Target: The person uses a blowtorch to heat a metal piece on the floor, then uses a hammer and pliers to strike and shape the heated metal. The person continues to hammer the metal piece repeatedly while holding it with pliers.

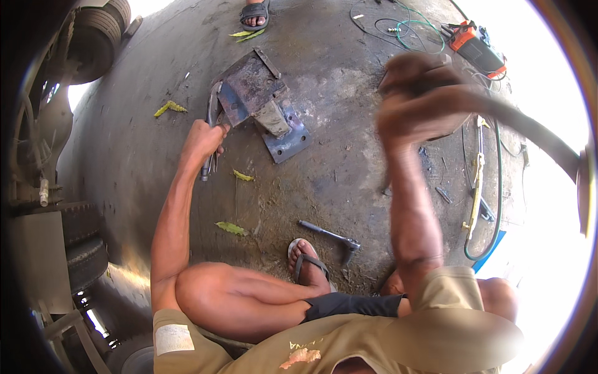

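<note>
My left hand [205, 142] is closed round a dark metal tool with long, plier-like handles [205, 173]. Its upper end touches or lies close against the left edge of a rusty steel bracket [252, 84], welded up from plates. A blue-grey base plate with bolt holes [285, 140] forms the bracket's near side. Raised high on the right and smeared by motion, my right hand [417, 100] is wrapped round a long dark handle [529, 128]. That handle reaches the right rim, where a blurred, yellow-edged end shows; its kind is unclear.
A small dark hammer [330, 234] lies by my sandalled foot [309, 262]. An orange and black machine [478, 50] stands far right, with green cable [408, 26] and hoses around it. Another person's sandalled foot [254, 14] is at the top. Tyres [87, 47] line the left.
</note>
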{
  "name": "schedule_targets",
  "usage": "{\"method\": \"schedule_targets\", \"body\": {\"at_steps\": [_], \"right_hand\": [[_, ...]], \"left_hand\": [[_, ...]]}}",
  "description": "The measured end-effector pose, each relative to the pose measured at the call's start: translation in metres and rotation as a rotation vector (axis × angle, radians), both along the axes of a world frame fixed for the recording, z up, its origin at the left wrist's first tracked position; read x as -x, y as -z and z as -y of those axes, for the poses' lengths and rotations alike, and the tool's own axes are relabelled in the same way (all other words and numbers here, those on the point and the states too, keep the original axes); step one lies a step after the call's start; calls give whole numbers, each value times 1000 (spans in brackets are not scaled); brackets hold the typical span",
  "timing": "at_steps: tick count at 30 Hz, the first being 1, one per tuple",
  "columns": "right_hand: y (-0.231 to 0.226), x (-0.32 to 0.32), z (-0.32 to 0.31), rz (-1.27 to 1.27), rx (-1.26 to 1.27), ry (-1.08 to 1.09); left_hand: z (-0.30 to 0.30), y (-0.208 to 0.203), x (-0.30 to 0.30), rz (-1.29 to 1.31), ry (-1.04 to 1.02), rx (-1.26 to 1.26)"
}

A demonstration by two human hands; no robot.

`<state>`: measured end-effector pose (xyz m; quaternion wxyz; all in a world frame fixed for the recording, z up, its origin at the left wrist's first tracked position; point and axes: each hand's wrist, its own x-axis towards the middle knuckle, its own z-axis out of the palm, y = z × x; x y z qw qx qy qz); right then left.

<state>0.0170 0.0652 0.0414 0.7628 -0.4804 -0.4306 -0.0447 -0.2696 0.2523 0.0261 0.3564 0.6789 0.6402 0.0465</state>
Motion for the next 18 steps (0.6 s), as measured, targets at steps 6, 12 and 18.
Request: {"method": "schedule_targets", "body": {"at_steps": [6, 12, 18], "right_hand": [[182, 89, 44, -163, 1342, -288], [81, 51, 54, -496, 1037, -318], [-61, -18, 37, -75, 103, 4]], "left_hand": [[5, 5, -2, 32, -12, -6], [-1, 5, 5, 34, -57, -13], [1, 18, -7, 73, -28, 43]]}}
